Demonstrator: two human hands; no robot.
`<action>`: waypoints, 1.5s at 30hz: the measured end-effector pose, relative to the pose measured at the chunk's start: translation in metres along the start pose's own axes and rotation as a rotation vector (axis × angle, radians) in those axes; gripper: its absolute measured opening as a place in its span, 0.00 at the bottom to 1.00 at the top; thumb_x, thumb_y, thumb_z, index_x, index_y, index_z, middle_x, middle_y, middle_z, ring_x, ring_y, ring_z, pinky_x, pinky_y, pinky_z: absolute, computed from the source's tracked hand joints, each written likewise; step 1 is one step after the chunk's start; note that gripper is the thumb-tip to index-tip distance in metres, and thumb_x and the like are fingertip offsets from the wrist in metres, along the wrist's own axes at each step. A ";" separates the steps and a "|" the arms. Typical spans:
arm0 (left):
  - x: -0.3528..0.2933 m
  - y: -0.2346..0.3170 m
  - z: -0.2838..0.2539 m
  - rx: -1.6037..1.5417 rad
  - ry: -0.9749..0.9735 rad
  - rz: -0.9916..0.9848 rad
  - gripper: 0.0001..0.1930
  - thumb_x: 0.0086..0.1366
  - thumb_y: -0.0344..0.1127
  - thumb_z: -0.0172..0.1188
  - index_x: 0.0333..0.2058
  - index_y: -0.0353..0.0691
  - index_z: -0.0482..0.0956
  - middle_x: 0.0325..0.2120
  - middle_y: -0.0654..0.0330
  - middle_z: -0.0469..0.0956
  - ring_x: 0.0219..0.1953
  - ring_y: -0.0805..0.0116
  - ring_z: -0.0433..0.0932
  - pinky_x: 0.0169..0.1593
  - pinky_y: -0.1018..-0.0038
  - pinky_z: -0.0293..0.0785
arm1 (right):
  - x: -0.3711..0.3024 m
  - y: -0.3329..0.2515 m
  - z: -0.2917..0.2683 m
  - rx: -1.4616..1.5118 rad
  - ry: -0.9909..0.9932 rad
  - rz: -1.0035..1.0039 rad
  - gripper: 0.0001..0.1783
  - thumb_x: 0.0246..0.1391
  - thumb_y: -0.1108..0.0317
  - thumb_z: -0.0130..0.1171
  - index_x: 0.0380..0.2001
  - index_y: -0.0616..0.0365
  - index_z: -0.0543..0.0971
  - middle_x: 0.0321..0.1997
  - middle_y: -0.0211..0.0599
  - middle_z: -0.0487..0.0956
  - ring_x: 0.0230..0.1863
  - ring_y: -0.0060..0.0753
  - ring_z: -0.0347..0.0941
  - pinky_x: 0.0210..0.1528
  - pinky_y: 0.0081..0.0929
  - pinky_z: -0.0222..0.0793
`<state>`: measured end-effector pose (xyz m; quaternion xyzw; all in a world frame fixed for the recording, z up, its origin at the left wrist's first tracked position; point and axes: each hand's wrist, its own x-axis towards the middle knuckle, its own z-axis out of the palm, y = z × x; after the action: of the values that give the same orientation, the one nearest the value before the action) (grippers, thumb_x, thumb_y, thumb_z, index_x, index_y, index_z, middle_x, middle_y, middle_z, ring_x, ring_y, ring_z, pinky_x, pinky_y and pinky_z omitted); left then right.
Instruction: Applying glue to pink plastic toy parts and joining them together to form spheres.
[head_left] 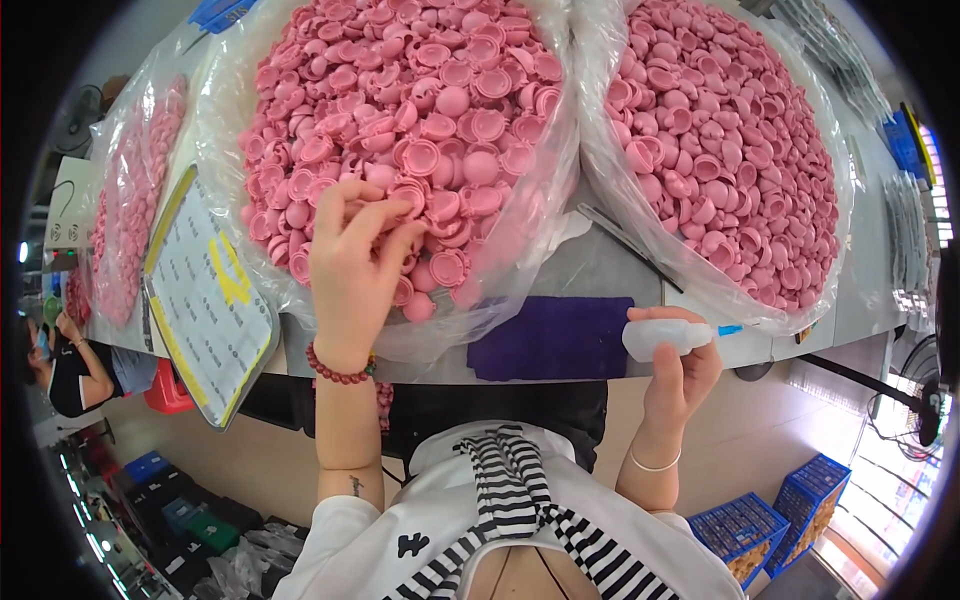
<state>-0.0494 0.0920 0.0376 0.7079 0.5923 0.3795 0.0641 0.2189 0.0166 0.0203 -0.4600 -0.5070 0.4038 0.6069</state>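
Observation:
My left hand (348, 275) reaches over the near edge of a heap of pink plastic half-shells (470, 75). Its thumb and fingers close on one round pink half-shell (408, 196); the fingers partly cover it. The heap fills an open clear plastic bag (540, 250) on the table. To the right, my right hand (682, 385) is wrapped round a small whitish squeeze bottle (650, 338), which lies sideways with its blue nozzle tip pointing right. Beneath and left of the bottle is a folded dark purple cloth (550, 338).
A second open bag holds more pink half-shells (730, 150) at the right. Dark thin rods (630, 245) lie between the bags. A yellow-edged board (210, 300) leans at the table's left. Another person (85, 365) sits far left; blue crates (740, 535) stand on the floor.

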 end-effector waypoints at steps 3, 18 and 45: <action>-0.003 0.012 -0.008 -0.019 0.157 0.070 0.08 0.46 0.26 0.62 0.28 0.36 0.77 0.31 0.59 0.68 0.29 0.66 0.69 0.31 0.77 0.66 | -0.002 -0.011 0.004 0.124 0.017 0.014 0.16 0.47 0.68 0.55 0.34 0.72 0.70 0.35 0.50 0.75 0.38 0.39 0.73 0.40 0.28 0.68; -0.080 0.082 0.016 -1.420 -0.329 -0.138 0.14 0.56 0.21 0.50 0.42 0.32 0.64 0.43 0.42 0.68 0.41 0.60 0.73 0.42 0.72 0.70 | -0.008 -0.035 0.038 0.362 -0.310 0.141 0.26 0.53 0.55 0.49 0.42 0.71 0.63 0.35 0.54 0.74 0.35 0.37 0.73 0.37 0.27 0.69; -0.071 0.070 -0.002 -1.617 -0.442 -0.314 0.22 0.52 0.16 0.53 0.47 0.30 0.62 0.49 0.41 0.65 0.49 0.65 0.69 0.50 0.71 0.68 | 0.014 -0.055 0.047 -0.113 -0.186 -0.555 0.33 0.43 0.39 0.54 0.27 0.67 0.77 0.16 0.31 0.70 0.13 0.25 0.64 0.13 0.20 0.57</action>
<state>0.0034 0.0080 0.0443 0.4120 0.2045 0.5254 0.7158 0.1757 0.0232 0.0799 -0.2979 -0.6885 0.2340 0.6185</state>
